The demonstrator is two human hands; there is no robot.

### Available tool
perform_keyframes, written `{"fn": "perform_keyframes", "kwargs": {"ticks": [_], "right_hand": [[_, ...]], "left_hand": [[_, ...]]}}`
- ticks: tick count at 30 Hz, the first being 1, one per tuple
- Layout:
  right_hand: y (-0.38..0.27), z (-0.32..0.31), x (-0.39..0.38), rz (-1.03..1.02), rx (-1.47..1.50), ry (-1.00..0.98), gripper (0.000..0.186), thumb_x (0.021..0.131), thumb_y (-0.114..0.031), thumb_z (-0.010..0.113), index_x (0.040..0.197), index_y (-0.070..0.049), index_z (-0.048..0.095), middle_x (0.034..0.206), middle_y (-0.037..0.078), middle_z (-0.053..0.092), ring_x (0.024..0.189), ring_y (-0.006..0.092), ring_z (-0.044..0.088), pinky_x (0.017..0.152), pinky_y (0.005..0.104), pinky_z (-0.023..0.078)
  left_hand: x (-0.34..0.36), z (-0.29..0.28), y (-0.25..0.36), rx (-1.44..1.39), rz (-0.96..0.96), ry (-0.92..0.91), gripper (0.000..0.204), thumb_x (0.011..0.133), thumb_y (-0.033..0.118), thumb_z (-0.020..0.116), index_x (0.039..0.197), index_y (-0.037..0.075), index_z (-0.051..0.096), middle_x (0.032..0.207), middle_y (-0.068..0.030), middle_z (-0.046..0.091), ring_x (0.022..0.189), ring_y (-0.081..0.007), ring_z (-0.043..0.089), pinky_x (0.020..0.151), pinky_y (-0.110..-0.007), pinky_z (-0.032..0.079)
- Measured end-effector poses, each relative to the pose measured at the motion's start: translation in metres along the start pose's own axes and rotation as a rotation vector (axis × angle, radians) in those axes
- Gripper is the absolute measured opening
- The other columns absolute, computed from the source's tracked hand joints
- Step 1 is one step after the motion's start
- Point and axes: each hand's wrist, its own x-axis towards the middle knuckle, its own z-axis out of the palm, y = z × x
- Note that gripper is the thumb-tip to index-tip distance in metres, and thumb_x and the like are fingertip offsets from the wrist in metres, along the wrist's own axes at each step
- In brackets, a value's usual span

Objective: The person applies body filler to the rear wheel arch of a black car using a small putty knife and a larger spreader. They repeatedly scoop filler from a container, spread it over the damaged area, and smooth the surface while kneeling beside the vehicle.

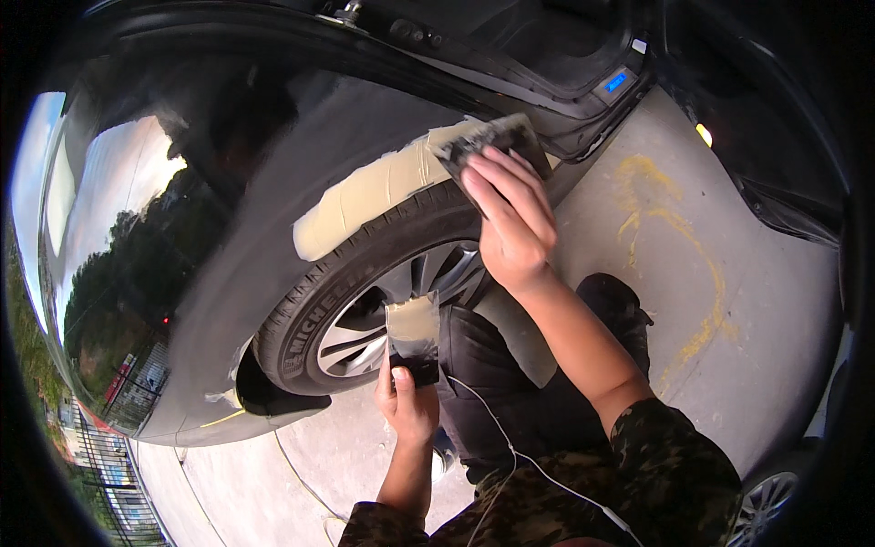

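Observation:
My right hand (pixel 515 210) presses a dark, flat filler spreader (pixel 519 137) against the wheel arch of a black car (pixel 264 164). Its fingers lie along the spreader's face, which is smeared with pale putty. From the spreader, a band of cream body filler (pixel 365 196) runs along the arch above the tire, with faint ridges across it. Lower down, in front of the wheel, my left hand (pixel 407 410) grips a putty knife (pixel 415 351) by its dark end. Cream filler coats the upper part of its blade.
Just below the filler is the car's tire (pixel 301 319) with a silver spoked rim (pixel 351 342). An open car door (pixel 775 118) stands at the upper right. Yellow marks (pixel 702 273) stain the concrete floor. A white cable (pixel 510 447) hangs across my lap.

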Motion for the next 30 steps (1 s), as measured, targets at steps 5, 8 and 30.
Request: {"fn": "perform_keyframes", "kwargs": {"ticks": [5, 8, 30], "right_hand": [[-0.013, 0.023, -0.014, -0.02, 0.043, -0.046, 0.023, 0.089, 0.0, 0.069, 0.109, -0.003, 0.079, 0.118, 0.009, 0.074, 0.116, 0.0285, 0.069, 0.104, 0.0454, 0.053], [-0.011, 0.022, -0.039, -0.04, 0.036, -0.073, 0.022, 0.087, 0.001, 0.076, 0.109, -0.002, 0.078, 0.115, 0.01, 0.075, 0.114, 0.0306, 0.07, 0.103, 0.0463, 0.054], [-0.036, 0.014, -0.006, -0.163, 0.001, -0.138, 0.021, 0.09, -0.006, 0.07, 0.11, -0.005, 0.078, 0.117, 0.007, 0.075, 0.115, 0.0266, 0.069, 0.104, 0.0441, 0.052]], "left_hand": [[0.001, -0.007, 0.007, -0.055, 0.045, -0.004, 0.058, 0.106, 0.028, 0.059, 0.145, -0.014, 0.045, 0.14, -0.0222, 0.058, 0.13, -0.0303, 0.057, 0.113, -0.045, 0.042], [-0.001, -0.01, 0.011, -0.012, 0.062, 0.025, 0.056, 0.107, 0.032, 0.059, 0.144, -0.008, 0.045, 0.137, -0.0178, 0.059, 0.125, -0.0284, 0.061, 0.108, -0.045, 0.047], [-0.012, -0.028, 0.026, -0.122, 0.079, 0.026, 0.056, 0.107, 0.025, 0.058, 0.145, -0.013, 0.044, 0.141, -0.0212, 0.058, 0.129, -0.0296, 0.058, 0.112, -0.044, 0.044]]}}
